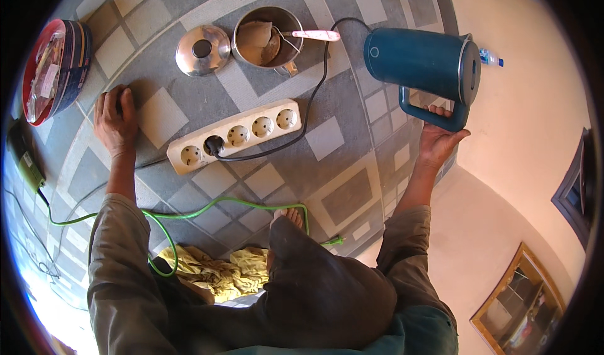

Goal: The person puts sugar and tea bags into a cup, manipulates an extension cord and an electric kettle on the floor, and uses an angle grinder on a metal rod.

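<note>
My right hand (437, 140) is wrapped round the handle of a dark teal electric kettle (412, 54), fingers through the loop and thumb along its end. A black cord runs from the kettle's base to a plug (214, 145) in a white power strip (250, 134). On the tiled floor, left of the strip, rests my left hand (117, 121), palm down, fingers loosely bent, holding nothing. Beyond the strip stands a metal pot (289, 20) with a brownish packet (255, 33) and a pink-handled spoon (314, 35) in it. Its metal lid (217, 47), black-knobbed, lies beside it.
A round red-rimmed container (78, 66) with plastic packets stands far left. A green cable (207, 210) crosses before me, near a yellow cloth (220, 276). A dark adapter (28, 166) lies at left. At right are the wall (522, 110), a bottle (487, 58) and a wood-framed mirror-like panel (522, 248).
</note>
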`<state>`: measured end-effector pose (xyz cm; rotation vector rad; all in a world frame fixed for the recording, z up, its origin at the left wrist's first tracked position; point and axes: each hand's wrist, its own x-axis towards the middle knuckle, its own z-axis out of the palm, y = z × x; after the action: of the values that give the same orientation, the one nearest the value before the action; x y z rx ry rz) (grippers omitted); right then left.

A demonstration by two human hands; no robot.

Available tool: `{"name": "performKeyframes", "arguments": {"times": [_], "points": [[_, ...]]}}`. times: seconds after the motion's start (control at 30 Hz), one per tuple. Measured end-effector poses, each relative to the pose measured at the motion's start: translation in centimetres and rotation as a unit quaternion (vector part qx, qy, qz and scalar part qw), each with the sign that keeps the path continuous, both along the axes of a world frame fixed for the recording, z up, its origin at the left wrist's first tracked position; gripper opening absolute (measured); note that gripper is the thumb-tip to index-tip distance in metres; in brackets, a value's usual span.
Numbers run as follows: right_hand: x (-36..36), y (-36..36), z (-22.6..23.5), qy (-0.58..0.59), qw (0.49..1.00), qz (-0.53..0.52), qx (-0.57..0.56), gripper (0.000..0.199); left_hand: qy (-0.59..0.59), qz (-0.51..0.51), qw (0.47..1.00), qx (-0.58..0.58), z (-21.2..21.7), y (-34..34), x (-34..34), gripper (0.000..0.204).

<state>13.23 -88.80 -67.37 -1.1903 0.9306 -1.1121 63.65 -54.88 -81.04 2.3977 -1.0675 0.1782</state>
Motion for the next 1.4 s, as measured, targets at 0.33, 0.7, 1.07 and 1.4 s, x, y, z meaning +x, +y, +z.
{"name": "performKeyframes", "arguments": {"times": [0.33, 0.7, 1.07, 1.4], "points": [[0.7, 0.5, 0.4, -0.03, 0.999, -0.009, 0.022, 0.058, 0.018, 0.007, 1.0, 0.01, 0.7, -0.3, -0.2, 0.014], [1.2, 0.8, 2.7, 0.042, 0.997, -0.042, 0.046, 0.058, 0.008, 0.005, 1.0, 0.014, 0.0, 0.0, 0.1, 0.014], [2.5, 14.2, -4.0, 0.3, 0.938, -0.154, 0.084, 0.032, -0.01, 0.009, 1.0, 0.01, 0.4, -0.3, -0.1, 0.015], [10.3, 14.8, -3.6, 0.414, 0.905, 0.076, -0.059, 0.031, -0.007, 0.018, 1.0, 0.015, 1.0, -0.3, -0.3, 0.016]]}}
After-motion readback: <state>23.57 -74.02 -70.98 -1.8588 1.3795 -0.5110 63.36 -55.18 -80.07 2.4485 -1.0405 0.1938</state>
